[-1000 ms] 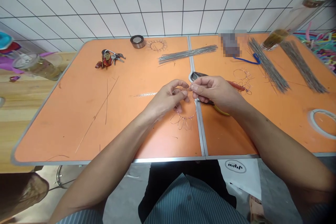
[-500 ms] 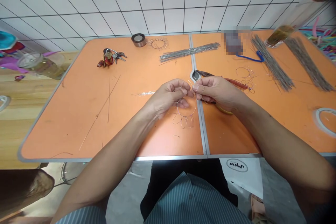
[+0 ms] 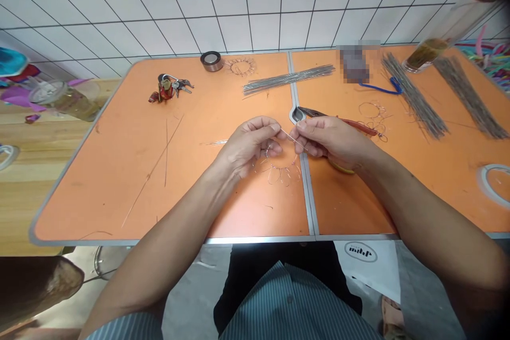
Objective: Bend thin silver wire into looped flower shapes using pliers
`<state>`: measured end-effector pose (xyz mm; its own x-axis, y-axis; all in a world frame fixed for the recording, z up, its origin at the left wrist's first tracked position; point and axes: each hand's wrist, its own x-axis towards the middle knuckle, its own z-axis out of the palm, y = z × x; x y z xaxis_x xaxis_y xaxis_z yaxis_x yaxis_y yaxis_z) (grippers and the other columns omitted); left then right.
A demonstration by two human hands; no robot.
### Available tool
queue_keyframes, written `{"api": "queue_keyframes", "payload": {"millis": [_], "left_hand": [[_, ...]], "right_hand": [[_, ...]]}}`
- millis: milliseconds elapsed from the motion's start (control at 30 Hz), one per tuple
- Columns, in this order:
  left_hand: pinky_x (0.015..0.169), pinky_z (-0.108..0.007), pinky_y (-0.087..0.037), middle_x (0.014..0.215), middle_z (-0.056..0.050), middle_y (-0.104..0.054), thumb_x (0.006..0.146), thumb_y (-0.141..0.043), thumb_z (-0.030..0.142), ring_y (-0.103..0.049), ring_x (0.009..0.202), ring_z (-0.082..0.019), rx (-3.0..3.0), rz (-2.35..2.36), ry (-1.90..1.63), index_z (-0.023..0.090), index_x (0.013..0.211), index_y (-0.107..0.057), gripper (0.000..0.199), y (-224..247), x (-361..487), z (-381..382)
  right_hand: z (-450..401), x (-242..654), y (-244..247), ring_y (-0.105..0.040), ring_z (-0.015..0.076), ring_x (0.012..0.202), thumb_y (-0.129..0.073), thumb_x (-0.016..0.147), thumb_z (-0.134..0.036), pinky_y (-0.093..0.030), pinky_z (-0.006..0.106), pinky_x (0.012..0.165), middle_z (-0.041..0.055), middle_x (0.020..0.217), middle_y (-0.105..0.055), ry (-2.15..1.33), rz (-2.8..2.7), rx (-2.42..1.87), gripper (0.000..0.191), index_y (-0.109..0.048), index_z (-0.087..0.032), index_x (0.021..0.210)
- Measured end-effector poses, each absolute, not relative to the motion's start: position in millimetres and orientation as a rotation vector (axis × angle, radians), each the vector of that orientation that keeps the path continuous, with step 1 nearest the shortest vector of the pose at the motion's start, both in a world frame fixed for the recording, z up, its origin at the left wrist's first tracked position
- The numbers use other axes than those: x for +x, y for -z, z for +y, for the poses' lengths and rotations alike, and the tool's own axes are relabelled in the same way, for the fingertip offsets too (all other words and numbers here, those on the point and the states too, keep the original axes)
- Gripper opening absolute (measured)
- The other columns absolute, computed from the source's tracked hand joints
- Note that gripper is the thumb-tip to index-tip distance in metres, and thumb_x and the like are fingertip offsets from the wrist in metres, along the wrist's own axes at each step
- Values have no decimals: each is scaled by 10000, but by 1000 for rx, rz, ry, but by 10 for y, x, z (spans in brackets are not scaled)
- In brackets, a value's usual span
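Between my two hands runs a short piece of thin wire (image 3: 290,136). My left hand (image 3: 255,143) pinches its left end between thumb and forefinger. The fingers of my right hand (image 3: 321,137) are closed on the wire's other end. Below them hangs a wire ring with petal-like loops (image 3: 281,174); its upper part is hidden by my left fingers, which seem to keep hold of it. Under and behind my right hand lie pliers with red handles (image 3: 360,126), partly covered. A few short wires (image 3: 218,143) rest on the table left of my left hand.
Bundles of straight wire (image 3: 287,79) lie at the back and right of the orange table (image 3: 99,170). A tape roll (image 3: 212,61), a finished-looking wire ring (image 3: 241,67) and keys (image 3: 171,87) sit at the back left. A glass bottle (image 3: 424,54) stands at the back right.
My hands have drawn slightly apart, and a straight stretch of wire now shows between them. The looped wire ring has shifted and turned a little beneath my left hand.
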<state>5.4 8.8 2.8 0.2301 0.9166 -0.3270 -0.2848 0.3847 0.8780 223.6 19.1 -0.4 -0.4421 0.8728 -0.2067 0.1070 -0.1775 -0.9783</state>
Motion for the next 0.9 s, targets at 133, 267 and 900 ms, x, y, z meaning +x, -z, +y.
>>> {"api": "queue_keyframes", "payload": {"millis": [133, 267, 900], "left_hand": [[532, -194, -532, 801, -6, -776, 888, -807, 177, -655, 525, -84, 698, 1089, -1126, 174, 820, -635, 185, -121, 19, 132], [531, -190, -542, 841, -14, -795, 888, -807, 197, -662, 530, -83, 642, 1109, -1212, 181, 849, -624, 188, -111, -1, 157], [569, -208, -503, 864, -37, -811, 806, -920, 261, -658, 575, -83, 826, 979, -1219, 165, 841, -691, 250, 60, 115, 55]], "right_hand": [[178, 2226, -3, -517, 137, 631, -730, 1016, -648, -389, 277, 549, 58, 829, -763, -1460, -1456, -1129, 438, -778, -215, 975], [118, 2164, -12, -573, 161, 692, -735, 1042, -554, -440, 307, 608, 58, 871, -772, -1113, -1581, -1168, 345, -759, -231, 920], [52, 2013, -16, -654, 165, 719, -792, 909, -301, -478, 296, 644, 24, 777, -731, -1076, -1548, -1241, 150, -692, -221, 830]]}}
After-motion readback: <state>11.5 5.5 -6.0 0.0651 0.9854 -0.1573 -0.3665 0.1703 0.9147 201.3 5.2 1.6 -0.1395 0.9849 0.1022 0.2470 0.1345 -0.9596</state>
